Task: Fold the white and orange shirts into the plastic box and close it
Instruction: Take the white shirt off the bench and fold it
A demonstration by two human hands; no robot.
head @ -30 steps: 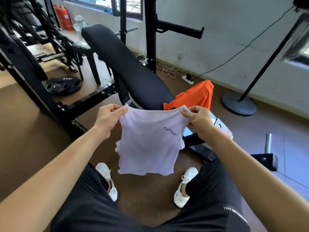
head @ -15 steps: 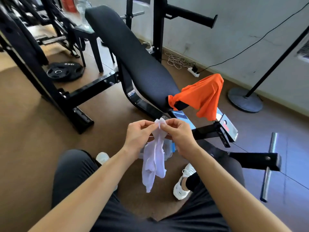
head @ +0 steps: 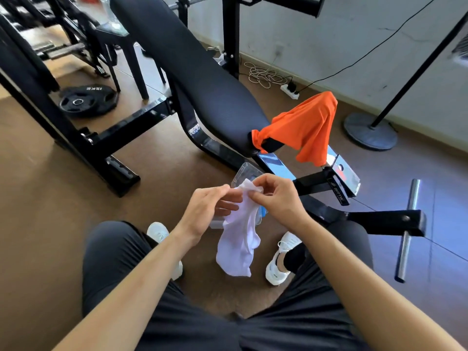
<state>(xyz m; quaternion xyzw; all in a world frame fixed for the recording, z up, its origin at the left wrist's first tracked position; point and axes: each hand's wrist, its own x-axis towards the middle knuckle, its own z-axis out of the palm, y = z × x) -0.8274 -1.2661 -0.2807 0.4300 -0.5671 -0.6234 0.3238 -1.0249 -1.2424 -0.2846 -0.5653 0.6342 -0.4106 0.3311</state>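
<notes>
A black padded table (head: 202, 79), slanted and long, fills the upper middle of the view, its steel frame running down to a brown floor (head: 45, 198). The person sits at its low end in dark shorts, white shoes planted either side of the hands.

The orange shirt (head: 306, 125) hangs draped over the near end of the table's pad, bunched at the left into a knot-like twist and falling in loose folds to the right, with a dark trim showing beneath.

The white shirt (head: 239, 244) is held up in the air between the knees, gathered lengthwise into a narrow, crumpled hanging bundle, thin enough to look slightly violet in the light. The left hand (head: 207, 211) has its grip pinched on the top left of the bundle, thumb and fingers closed on the cloth. The right hand (head: 276, 198) pinches the top edge just beside it, the fingers closed on a small white fold.

The plastic box (head: 244, 173), clear, lies on the floor behind the hands, mostly hidden by them and the white shirt; whether it is lidded cannot be told.
</notes>
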